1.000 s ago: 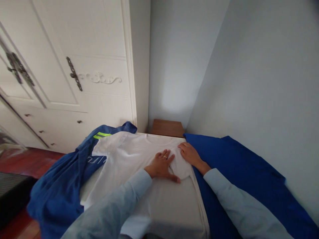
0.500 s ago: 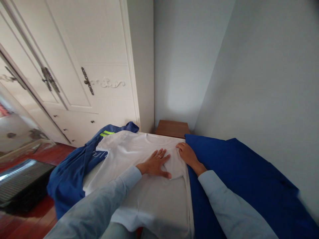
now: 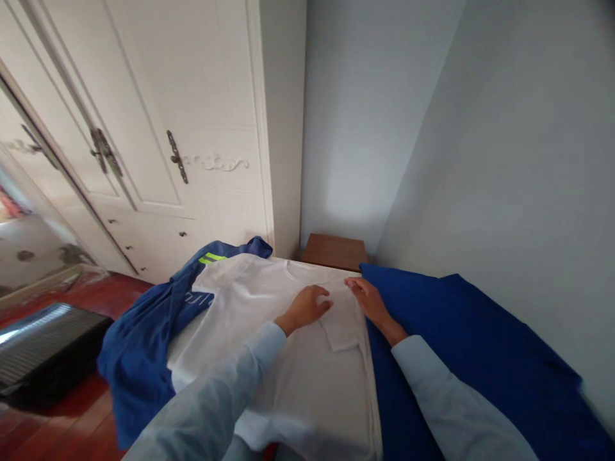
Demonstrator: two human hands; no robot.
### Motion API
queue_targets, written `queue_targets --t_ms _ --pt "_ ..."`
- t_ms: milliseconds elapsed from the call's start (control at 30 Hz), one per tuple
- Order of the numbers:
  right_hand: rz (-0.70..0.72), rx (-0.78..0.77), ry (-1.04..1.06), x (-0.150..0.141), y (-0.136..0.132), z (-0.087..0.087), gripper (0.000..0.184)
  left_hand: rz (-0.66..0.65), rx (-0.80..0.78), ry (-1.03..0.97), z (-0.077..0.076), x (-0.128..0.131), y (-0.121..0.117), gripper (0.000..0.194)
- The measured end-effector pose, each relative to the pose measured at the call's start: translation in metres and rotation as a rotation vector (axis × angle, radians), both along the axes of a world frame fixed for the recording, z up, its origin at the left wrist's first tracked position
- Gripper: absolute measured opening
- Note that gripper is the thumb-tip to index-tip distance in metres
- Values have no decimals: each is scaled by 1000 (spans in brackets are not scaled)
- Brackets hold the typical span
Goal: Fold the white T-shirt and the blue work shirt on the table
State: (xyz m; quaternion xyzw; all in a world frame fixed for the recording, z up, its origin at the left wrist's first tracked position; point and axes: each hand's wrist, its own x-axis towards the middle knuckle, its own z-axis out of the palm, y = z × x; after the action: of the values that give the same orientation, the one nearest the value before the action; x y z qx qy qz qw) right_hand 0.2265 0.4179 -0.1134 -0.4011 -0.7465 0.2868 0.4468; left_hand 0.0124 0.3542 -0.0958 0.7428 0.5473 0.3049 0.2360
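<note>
A white T-shirt point(image 3: 250, 294) lies spread out, its neckline at the far side and its right-hand sleeve folded inward over the body. My left hand point(image 3: 307, 308) hovers just above the chest of the shirt, fingers bent with a gap to the thumb, holding nothing. At the shirt's far right shoulder is my right hand point(image 3: 369, 299), its fingertips pinched together on the fabric edge. Partly beneath the shirt, on the left, sits a blue garment point(image 3: 139, 352) with yellow-green stripes and white lettering.
Dark blue cloth point(image 3: 461, 346) covers the surface on the right, by the grey wall point(image 3: 519, 160). A white wardrobe point(image 3: 216, 96) stands at the far left. Behind the shirt is a brown wooden box-like piece point(image 3: 334, 250). A black ribbed case point(image 3: 52, 352) rests on the reddish floor.
My left hand has lifted from lying flat on the shirt and its fingers have bent. The right fingers have drawn together at the shoulder. The view has shifted slightly.
</note>
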Motion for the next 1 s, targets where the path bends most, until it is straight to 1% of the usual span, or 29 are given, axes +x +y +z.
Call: queue_targets --t_ms 67,133,200,233,367,467,633,767,867,1000 --pt "57 -50 27 -3 -4 5 56 -12 34 -155 4 8 4 30" --pt "104 -101 48 -6 -8 9 60 -85 4 -348 5 17 9 30" --pt "134 -153 64 -8 -11 11 63 -149 -35 -474 2 25 12 35" --pt "146 -175 70 -8 -12 11 65 -170 -40 -508 -1 28 13 37" --pt "206 -259 37 -10 -17 8 65 -269 -36 -516 -16 36 8 37" --pt "251 -296 -19 -11 -20 7 63 -263 -20 -509 -21 38 1 34" --pt "242 -272 -70 -12 -22 11 57 -218 -28 -559 -17 41 -3 39" --pt "249 -250 -82 -14 -23 13 57 -162 -38 -567 -12 42 -3 39" --pt "255 -270 -86 -15 -24 15 59 -160 -58 -572 -10 41 -4 41" --pt "256 -264 -81 -16 -26 16 60 -153 -62 -589 -12 42 -3 41"
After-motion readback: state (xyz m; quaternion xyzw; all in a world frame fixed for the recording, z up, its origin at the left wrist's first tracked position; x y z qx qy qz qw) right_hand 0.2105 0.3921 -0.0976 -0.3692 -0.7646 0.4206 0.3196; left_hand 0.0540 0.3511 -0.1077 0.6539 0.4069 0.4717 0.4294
